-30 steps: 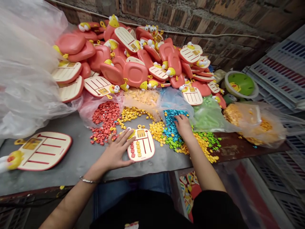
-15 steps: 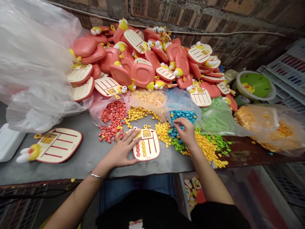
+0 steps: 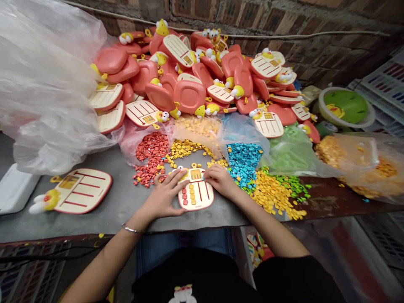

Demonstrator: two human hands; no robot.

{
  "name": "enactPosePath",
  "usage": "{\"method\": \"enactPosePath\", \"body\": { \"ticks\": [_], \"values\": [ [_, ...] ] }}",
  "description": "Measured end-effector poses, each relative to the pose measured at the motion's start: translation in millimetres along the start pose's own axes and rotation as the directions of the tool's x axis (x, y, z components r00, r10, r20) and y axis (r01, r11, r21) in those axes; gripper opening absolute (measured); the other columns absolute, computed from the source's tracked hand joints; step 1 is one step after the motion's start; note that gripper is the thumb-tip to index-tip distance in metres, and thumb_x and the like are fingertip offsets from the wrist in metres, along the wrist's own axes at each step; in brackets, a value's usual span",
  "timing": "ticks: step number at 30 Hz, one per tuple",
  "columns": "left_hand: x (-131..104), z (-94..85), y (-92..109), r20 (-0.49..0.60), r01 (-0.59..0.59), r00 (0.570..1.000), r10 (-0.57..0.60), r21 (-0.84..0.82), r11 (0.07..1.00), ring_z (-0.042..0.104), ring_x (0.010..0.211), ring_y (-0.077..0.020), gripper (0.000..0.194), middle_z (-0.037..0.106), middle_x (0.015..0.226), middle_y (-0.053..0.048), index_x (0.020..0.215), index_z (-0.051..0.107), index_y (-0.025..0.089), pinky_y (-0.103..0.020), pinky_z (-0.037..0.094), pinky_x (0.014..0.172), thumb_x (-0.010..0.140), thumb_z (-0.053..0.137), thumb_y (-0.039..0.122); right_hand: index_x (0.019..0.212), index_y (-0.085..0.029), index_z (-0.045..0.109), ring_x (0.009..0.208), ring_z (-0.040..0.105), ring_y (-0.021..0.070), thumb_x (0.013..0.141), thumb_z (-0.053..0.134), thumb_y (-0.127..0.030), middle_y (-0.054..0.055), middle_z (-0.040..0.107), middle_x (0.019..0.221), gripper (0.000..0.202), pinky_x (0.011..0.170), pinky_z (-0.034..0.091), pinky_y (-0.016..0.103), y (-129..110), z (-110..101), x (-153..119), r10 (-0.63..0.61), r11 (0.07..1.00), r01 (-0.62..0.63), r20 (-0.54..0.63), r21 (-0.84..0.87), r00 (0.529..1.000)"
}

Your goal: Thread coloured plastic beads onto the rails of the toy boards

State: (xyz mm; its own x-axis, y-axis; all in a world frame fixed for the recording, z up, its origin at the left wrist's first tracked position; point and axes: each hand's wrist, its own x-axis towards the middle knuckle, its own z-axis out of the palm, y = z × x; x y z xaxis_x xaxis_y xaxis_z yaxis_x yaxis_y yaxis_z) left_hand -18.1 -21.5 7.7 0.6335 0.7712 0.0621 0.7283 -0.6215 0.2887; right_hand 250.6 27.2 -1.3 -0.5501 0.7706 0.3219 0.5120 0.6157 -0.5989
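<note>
Easiest way through is honestly the bare grey tabletop [image 3: 124,189] between my left hand [image 3: 167,193] and the loose board [image 3: 83,191] over to the left, plus a thin strip along the front edge, just below the board under my fingers [image 3: 205,195]. Reaching back is rough, since red pieces [image 3: 153,147] and blue pieces [image 3: 243,160] are in the way, then a messy heap of boards [image 3: 189,96]. Loose yellow pieces [image 3: 268,191] crowd my right forearm [image 3: 267,225], and a big plastic bag [image 3: 47,84] blocks the back left.
</note>
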Motion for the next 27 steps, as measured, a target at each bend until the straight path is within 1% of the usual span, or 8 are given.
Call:
{"method": "enactPosePath", "body": {
  "ticks": [6, 9, 11, 13, 16, 18, 22, 27],
  "values": [
    [0.6, -2.7, 1.3, 0.026, 0.014, 1.0, -0.014, 0.006, 1.0, 0.029, 0.142, -0.0371, 0.08, 0.028, 0.159, -0.008, 0.145, 0.044, 0.03, -0.051, 0.013, 0.109, 0.074, 0.062, 0.062, 0.083, -0.022, 0.066, 0.086, 0.06, 0.0216, 0.091, 0.059, -0.023, 0.005, 0.07, 0.085, 0.01, 0.081, 0.047, 0.038, -13.7, 15.4, -2.3, 0.056, 0.991, -0.047, -0.065, 0.129, 0.996],
    [0.6, -2.2, 0.3, 0.016, 0.011, 1.0, -0.012, 0.01, 1.0, 0.03, 0.142, -0.0366, 0.079, 0.029, 0.159, -0.008, 0.144, 0.046, 0.03, -0.05, 0.012, 0.109, 0.073, 0.063, 0.062, 0.083, -0.022, 0.066, 0.088, 0.059, 0.0213, 0.091, 0.06, -0.026, 0.004, 0.07, 0.085, 0.01, 0.085, 0.045, 0.039, -20.9, 14.7, 0.2, -0.038, 0.986, 0.028, 0.055, 0.164, 0.998],
    [0.7, -1.8, -0.5, 0.014, 0.002, 1.0, -0.003, 0.013, 1.0, 0.03, 0.141, -0.0364, 0.079, 0.029, 0.159, -0.008, 0.143, 0.046, 0.029, -0.05, 0.012, 0.109, 0.073, 0.063, 0.062, 0.084, -0.022, 0.066, 0.089, 0.059, 0.0206, 0.09, 0.062, -0.029, 0.003, 0.069, 0.085, 0.011, 0.087, 0.045, 0.039, -24.0, 3.0, -3.8, -0.101, 0.974, 0.06, 0.185, 0.217, 0.978],
    [0.9, -1.8, -1.1, 0.018, -0.003, 1.0, 0.003, 0.011, 1.0, 0.03, 0.141, -0.0367, 0.079, 0.029, 0.159, -0.009, 0.143, 0.046, 0.029, -0.05, 0.011, 0.109, 0.074, 0.063, 0.062, 0.086, -0.022, 0.067, 0.09, 0.06, 0.02, 0.09, 0.063, -0.033, 0.003, 0.07, 0.087, 0.012, 0.086, 0.046, 0.037, -21.6, -15.4, -12.0, -0.105, 0.963, 0.04, 0.232, 0.267, 0.967],
    [1.0, -2.6, -1.3, 0.026, 0.004, 1.0, -0.004, 0.001, 1.0, 0.029, 0.142, -0.0383, 0.079, 0.029, 0.159, -0.009, 0.145, 0.045, 0.03, -0.05, 0.011, 0.109, 0.074, 0.063, 0.06, 0.089, -0.022, 0.068, 0.09, 0.062, 0.022, 0.092, 0.059, -0.034, 0.006, 0.069, 0.09, 0.015, 0.084, 0.048, 0.038, -3.2, -43.8, -27.0, 0.101, 0.988, -0.102, 0.017, 0.118, 0.995],
    [0.8, -2.9, -1.2, 0.031, 0.007, 1.0, -0.007, -0.005, 1.0, 0.028, 0.142, -0.0388, 0.08, 0.028, 0.159, -0.009, 0.146, 0.043, 0.03, -0.05, 0.011, 0.109, 0.074, 0.063, 0.06, 0.092, -0.022, 0.069, 0.093, 0.061, 0.0253, 0.091, 0.06, -0.035, 0.008, 0.068, 0.094, 0.015, 0.085, 0.048, 0.041, 14.6, -55.0, -35.3, 0.209, 0.972, -0.222, -0.139, -0.082, 0.968],
    [0.5, -2.4, -1.4, 0.024, 0.001, 1.0, 0.0, -0.012, 1.0, 0.028, 0.142, -0.0383, 0.08, 0.028, 0.159, -0.008, 0.146, 0.043, 0.03, -0.051, 0.009, 0.109, 0.075, 0.063, 0.061, 0.095, -0.021, 0.07, 0.093, 0.06, 0.0266, 0.092, 0.056, -0.027, 0.01, 0.067, 0.096, 0.015, 0.083, 0.05, 0.041, 36.9, -51.4, -43.3, 0.202, 0.943, -0.211, -0.063, -0.256, 0.977],
    [0.8, -1.9, -1.3, 0.026, 0.001, 1.0, -0.001, -0.001, 1.0, 0.029, 0.142, -0.0372, 0.08, 0.027, 0.16, -0.009, 0.145, 0.043, 0.029, -0.052, 0.01, 0.108, 0.074, 0.063, 0.06, 0.095, -0.021, 0.067, 0.091, 0.062, 0.0231, 0.094, 0.052, -0.021, 0.009, 0.066, 0.095, 0.015, 0.08, 0.052, 0.036, 25.1, -38.9, -40.3, 0.203, 0.961, -0.229, -0.163, -0.155, 0.965]
  ]
}}
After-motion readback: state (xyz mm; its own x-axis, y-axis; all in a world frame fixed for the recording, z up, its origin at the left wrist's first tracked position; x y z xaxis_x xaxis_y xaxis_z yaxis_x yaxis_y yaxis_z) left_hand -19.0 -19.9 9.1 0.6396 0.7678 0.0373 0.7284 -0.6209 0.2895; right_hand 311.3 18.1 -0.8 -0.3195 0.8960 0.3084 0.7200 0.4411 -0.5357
